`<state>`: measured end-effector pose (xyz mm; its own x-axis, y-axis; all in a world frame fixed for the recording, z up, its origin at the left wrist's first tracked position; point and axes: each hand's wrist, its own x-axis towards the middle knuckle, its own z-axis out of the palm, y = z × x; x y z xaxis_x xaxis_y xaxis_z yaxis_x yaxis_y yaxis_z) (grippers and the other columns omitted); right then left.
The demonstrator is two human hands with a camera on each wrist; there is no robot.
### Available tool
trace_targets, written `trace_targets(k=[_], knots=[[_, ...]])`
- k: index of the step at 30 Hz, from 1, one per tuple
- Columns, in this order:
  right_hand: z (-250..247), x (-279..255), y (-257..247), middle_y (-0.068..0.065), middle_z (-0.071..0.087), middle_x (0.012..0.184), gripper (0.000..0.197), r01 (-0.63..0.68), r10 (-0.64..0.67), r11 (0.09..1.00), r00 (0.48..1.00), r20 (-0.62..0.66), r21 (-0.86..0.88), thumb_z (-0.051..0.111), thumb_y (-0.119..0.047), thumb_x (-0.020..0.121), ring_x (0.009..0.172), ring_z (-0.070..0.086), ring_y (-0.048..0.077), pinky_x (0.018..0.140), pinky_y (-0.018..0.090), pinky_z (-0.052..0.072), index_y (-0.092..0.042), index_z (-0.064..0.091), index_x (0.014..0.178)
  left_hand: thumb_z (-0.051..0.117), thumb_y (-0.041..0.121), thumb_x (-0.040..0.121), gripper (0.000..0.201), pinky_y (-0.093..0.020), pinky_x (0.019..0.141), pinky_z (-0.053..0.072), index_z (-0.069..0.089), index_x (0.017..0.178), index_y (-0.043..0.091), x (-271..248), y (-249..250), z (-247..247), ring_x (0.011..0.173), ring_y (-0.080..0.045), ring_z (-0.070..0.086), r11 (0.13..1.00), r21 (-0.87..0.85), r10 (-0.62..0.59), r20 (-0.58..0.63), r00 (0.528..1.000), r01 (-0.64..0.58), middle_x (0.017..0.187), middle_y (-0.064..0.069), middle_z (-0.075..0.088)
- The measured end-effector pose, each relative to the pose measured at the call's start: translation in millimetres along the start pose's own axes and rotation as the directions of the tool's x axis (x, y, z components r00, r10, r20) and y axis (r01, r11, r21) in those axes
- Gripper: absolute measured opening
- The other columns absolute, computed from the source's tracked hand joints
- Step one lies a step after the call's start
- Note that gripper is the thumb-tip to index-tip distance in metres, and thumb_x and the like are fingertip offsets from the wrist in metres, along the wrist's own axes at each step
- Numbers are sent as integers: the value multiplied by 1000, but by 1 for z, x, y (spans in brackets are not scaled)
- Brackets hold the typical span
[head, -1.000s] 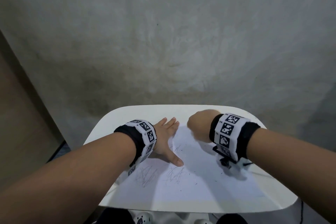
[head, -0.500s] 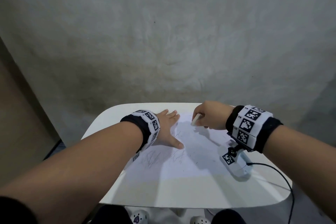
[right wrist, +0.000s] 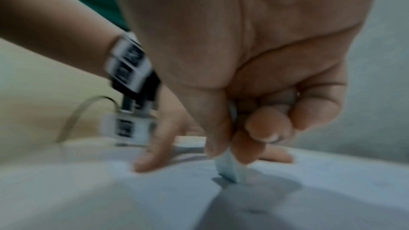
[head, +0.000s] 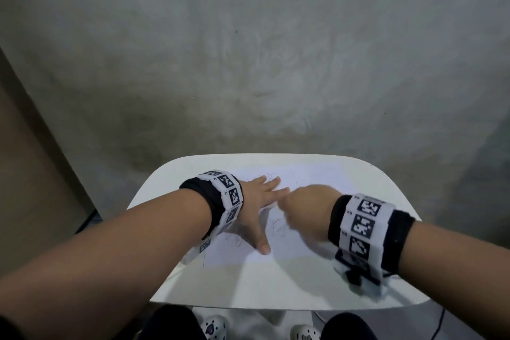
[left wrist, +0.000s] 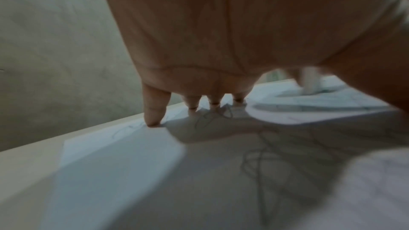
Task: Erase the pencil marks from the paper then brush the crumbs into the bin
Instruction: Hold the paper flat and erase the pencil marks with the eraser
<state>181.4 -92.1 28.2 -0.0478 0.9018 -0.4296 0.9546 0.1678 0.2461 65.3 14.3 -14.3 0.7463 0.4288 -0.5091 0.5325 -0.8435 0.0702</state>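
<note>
A white sheet of paper (head: pixel 303 240) with grey pencil scribbles (head: pixel 277 226) lies on the small white table (head: pixel 276 284). My left hand (head: pixel 256 201) lies flat on the paper with fingers spread, its fingertips (left wrist: pixel 152 116) pressing the sheet near more scribbles (left wrist: pixel 261 163). My right hand (head: pixel 306 210) is blurred, just right of the left one. In the right wrist view its thumb and fingers pinch a white eraser (right wrist: pixel 230 169) whose tip touches the paper (right wrist: pixel 309 198). The same eraser (left wrist: pixel 309 81) appears blurred in the left wrist view.
The table's rounded far edge (head: pixel 276 156) lies close to a grey wall (head: pixel 248 64). A brown panel (head: pixel 33 174) stands at the left. My knees and patterned shoes (head: pixel 214 326) show below the table's near edge. A black cable (head: pixel 438 323) hangs at the right.
My right hand with the eraser has swept back from the paper's far part toward me and to the left, close beside my left hand. The left hand has stayed flat on the sheet.
</note>
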Motion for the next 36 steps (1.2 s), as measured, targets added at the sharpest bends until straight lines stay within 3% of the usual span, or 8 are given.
trace_targets(k=[7, 11, 15, 20, 24, 27, 32, 36], knots=[[-3, 3, 6, -6, 45, 66, 18, -41, 41, 999, 995, -91, 4, 53, -23, 92, 80, 53, 22, 69, 30, 39, -18, 46, 77, 78, 68, 66, 134, -48, 117, -7, -20, 153, 39, -1, -1, -1, 148, -18, -25, 1000, 0, 13, -3, 1000, -13, 160, 8, -29], [2, -8, -13, -9, 54, 76, 10, 112, -111, 994, 992, -57, 9, 60, -24, 89, 83, 55, 18, 69, 29, 43, -26, 62, 98, 78, 65, 70, 132, -46, 118, -7, -20, 154, 35, -2, 2, 0, 148, -18, -25, 1000, 23, 0, -12, 1000, 0, 160, 7, -30], [-7, 6, 18, -4, 60, 80, 19, -118, 118, 993, 989, -87, 16, 53, -27, 88, 77, 57, 20, 64, 27, 41, -13, 65, 95, 75, 73, 60, 138, -51, 117, -9, -22, 152, 39, 0, -5, 0, 147, -17, -27, 1000, 2, 13, 1, 1000, -13, 159, 9, -31], [0, -6, -8, -10, 44, 63, 6, 98, -95, 993, 994, -53, 62, 57, -24, 89, 63, 45, 10, 53, 23, 32, -26, 61, 92, 80, 68, 63, 137, -50, 118, -6, -19, 154, 39, 1, -1, 0, 148, -19, -25, 1000, 5, 15, -12, 1000, -15, 160, 7, -29], [-7, 13, 13, -6, 55, 73, 20, -86, 87, 996, 988, -127, 11, 52, -23, 88, 74, 54, 20, 62, 26, 39, -17, 65, 102, 79, 68, 66, 134, -52, 117, -7, -24, 149, 46, 0, -3, 0, 148, -18, -25, 1000, -6, 24, -9, 1000, -24, 160, 7, -30], [-2, 5, -9, -10, 55, 79, 20, 138, -134, 990, 985, -110, 25, 60, -24, 88, 77, 51, 16, 59, 24, 35, -29, 65, 107, 81, 64, 65, 133, -50, 119, -4, -15, 154, 40, 1, 0, 2, 148, -18, -24, 1000, 9, 1, -36, 999, -1, 161, 7, -28], [-10, 15, 7, -6, 56, 77, 14, -18, 20, 1000, 991, -133, 13, 56, -25, 89, 79, 55, 19, 64, 27, 39, -18, 63, 98, 77, 72, 58, 136, -57, 117, -4, -17, 152, 46, 3, -4, 2, 149, -22, -23, 999, -7, 37, -35, 999, -37, 162, 7, -26], [2, 12, -11, -11, 67, 89, 18, 143, -137, 988, 985, -101, 52, 64, -28, 84, 82, 59, 14, 62, 25, 40, -25, 67, 101, 81, 64, 66, 130, -52, 119, -2, -12, 154, 41, 1, 1, 2, 149, -19, -23, 1000, 28, -2, -37, 999, 3, 161, 7, -27]])
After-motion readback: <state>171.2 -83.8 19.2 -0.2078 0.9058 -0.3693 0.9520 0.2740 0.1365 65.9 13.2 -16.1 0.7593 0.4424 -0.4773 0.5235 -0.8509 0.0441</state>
